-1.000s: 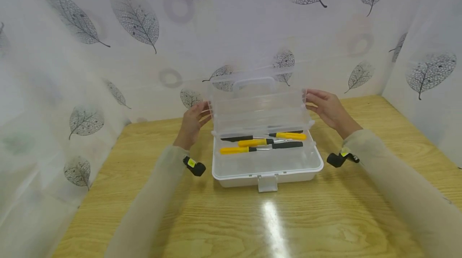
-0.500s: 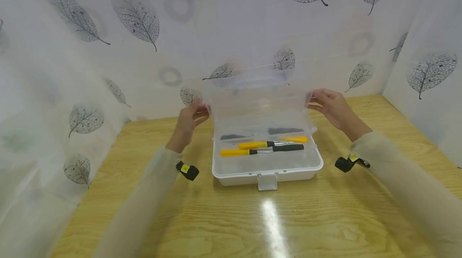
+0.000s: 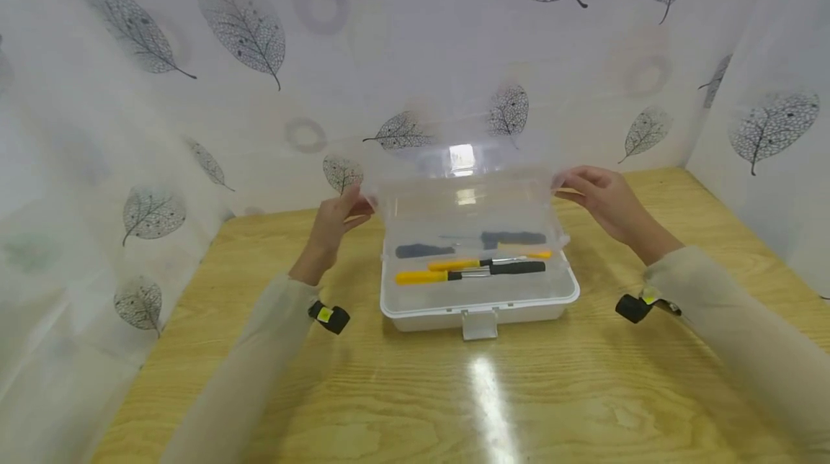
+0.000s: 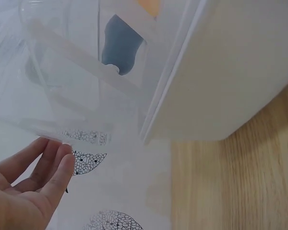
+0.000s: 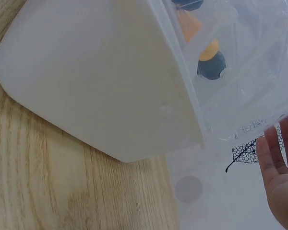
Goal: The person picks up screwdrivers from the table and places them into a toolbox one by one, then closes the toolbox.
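Note:
A white plastic toolbox (image 3: pixel 424 323) stands on the table, its clear lid (image 3: pixel 470 197) raised at a tilt over the rear half. My left hand (image 3: pixel 332 228) pinches the lid's left end between thumb and fingers; the left wrist view shows the fingertips at that clear edge. At the opposite end, my right hand (image 3: pixel 606 203) holds the lid's corner. In the right wrist view, several fingers (image 5: pixel 265 158) lie along the lid's edge. Inside the box are several screwdriver-like tools with yellow handles (image 3: pixel 421 277) and black handles (image 3: pixel 517 267). The rear ones look hazy through the lid.
The wooden table (image 3: pixel 402 399) extends in front of the box and to both sides. A white latch (image 3: pixel 480 325) hangs down at the box's front. Behind stands a pale leaf-printed curtain (image 3: pixel 415 46), close to the lid's back.
The lid has tilted forward and down, covering more of the rear tools. Both hands have moved slightly outward and come down with it. The box base stays in place.

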A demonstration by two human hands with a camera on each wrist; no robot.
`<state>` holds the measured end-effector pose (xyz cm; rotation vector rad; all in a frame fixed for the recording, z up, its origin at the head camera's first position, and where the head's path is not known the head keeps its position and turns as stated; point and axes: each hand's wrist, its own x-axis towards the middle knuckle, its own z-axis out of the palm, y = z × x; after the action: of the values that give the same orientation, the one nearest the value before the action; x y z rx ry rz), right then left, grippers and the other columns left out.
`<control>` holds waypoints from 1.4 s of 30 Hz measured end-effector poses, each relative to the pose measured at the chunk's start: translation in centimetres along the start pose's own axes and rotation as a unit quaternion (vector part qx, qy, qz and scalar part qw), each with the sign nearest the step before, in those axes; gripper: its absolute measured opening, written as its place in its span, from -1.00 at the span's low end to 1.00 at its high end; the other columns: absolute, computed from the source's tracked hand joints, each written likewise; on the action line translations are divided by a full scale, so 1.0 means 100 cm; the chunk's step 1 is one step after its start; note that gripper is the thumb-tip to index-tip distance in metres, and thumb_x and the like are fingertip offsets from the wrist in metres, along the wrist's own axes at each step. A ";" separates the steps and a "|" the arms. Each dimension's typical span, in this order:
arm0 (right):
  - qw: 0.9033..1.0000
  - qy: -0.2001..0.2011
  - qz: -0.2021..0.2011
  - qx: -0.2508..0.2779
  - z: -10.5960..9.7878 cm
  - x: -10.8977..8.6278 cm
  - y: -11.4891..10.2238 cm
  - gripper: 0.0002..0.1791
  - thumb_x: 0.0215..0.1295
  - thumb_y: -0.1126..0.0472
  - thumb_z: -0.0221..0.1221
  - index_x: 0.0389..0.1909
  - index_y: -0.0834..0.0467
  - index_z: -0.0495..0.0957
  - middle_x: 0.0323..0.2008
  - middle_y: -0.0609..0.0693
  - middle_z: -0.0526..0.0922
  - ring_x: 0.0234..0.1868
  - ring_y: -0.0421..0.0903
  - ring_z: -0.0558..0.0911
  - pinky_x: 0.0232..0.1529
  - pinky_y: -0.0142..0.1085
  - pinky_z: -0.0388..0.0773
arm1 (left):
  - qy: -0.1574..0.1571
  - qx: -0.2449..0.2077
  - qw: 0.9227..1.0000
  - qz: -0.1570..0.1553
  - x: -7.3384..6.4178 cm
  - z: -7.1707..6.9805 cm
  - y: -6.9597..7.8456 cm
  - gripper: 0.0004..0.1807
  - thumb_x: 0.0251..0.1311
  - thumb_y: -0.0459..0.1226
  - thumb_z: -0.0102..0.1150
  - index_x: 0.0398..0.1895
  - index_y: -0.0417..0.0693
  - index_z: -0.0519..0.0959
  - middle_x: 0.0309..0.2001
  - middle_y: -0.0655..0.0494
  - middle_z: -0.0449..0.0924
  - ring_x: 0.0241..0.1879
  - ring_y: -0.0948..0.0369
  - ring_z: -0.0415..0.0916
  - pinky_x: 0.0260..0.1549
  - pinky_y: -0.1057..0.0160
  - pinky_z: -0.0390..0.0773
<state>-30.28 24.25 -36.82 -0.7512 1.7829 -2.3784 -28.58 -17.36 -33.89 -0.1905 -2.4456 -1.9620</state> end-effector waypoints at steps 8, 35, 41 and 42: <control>0.997 -0.024 0.008 -0.077 -0.003 -0.012 -0.004 -0.74 0.40 0.38 -0.08 -0.19 0.19 0.61 -0.13 -0.15 0.65 -0.03 -0.27 0.59 0.07 -0.51 0.49 | -0.038 0.031 0.998 -0.029 -0.002 -0.003 0.000 -0.40 0.38 -0.01 -0.18 0.03 -0.46 0.43 -0.20 0.11 0.54 -0.08 0.16 0.49 0.21 0.07 0.42; 0.973 -0.059 0.035 -0.222 0.001 -0.042 -0.016 -0.62 0.47 0.29 -0.19 0.12 -0.02 0.51 0.09 -0.39 0.51 0.09 -0.47 0.48 0.05 -0.67 0.38 | -0.196 0.082 0.977 0.020 -0.018 -0.019 -0.021 -0.38 0.37 0.01 -0.21 0.30 -0.27 0.28 0.33 -0.22 0.26 0.34 -0.12 0.18 0.37 -0.15 0.05; 0.949 -0.025 0.050 -0.311 0.004 -0.048 -0.013 -0.66 0.44 0.28 -0.09 0.13 0.02 0.49 0.02 -0.47 0.51 -0.02 -0.48 0.52 0.00 -0.69 0.39 | -0.199 0.120 0.971 0.046 -0.021 -0.020 -0.029 -0.21 0.24 0.23 -0.10 0.31 -0.18 0.31 0.37 -0.17 0.19 0.38 -0.11 0.07 0.33 -0.26 0.02; 0.948 -0.024 0.048 -0.313 0.005 -0.049 -0.012 -0.66 0.43 0.29 -0.08 0.13 0.03 0.49 0.02 -0.47 0.51 -0.02 -0.47 0.52 -0.01 -0.69 0.39 | -0.198 0.123 0.971 0.051 -0.021 -0.020 -0.030 -0.20 0.23 0.24 -0.10 0.31 -0.18 0.32 0.36 -0.17 0.19 0.37 -0.11 0.06 0.32 -0.27 0.03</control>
<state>-25.53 25.91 -37.21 -0.7345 2.5107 -1.7023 -26.88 -20.10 -36.53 -0.7548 -2.8167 -1.6922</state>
